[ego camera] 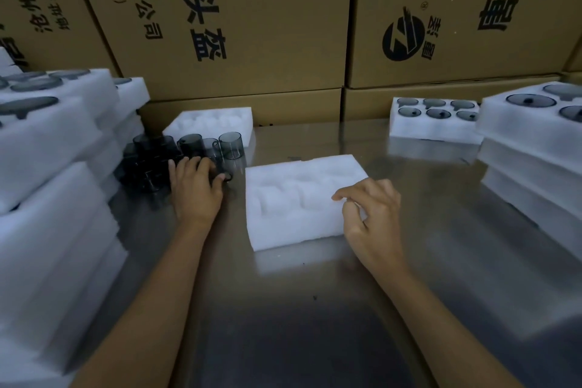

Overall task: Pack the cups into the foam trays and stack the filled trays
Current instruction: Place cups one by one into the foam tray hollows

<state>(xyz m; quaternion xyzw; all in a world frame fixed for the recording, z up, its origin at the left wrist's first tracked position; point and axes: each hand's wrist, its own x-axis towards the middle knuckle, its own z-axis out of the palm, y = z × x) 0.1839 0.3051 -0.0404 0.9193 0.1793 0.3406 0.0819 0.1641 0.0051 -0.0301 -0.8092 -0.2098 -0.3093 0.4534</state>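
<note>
Big brown boxes (239, 19) stand like a wall behind your shiny counter (299, 309). Right in front of you lies an empty foam tray (283, 208), with its holes bare. All places below are told from this tray.

To its left is a bunch of dark glass cups (176, 154). Your left hand (195, 186) is down on the near cups, fingers bent over them; whether it really grips one yet, you cannot tell from here. Your right hand (371, 214) is over the tray's right edge, fingers loosely bent, holding nothing.

So you look to be at the start of filling this tray. Next, lift one cup and set it in a hole. Go gently, since glass can knock on glass.

Behind the tray sits another empty tray (214, 123). Far to the right is a filled tray (434, 120), and filled stacks (532, 148) beside it. To the left rise more stacks (53, 148).
</note>
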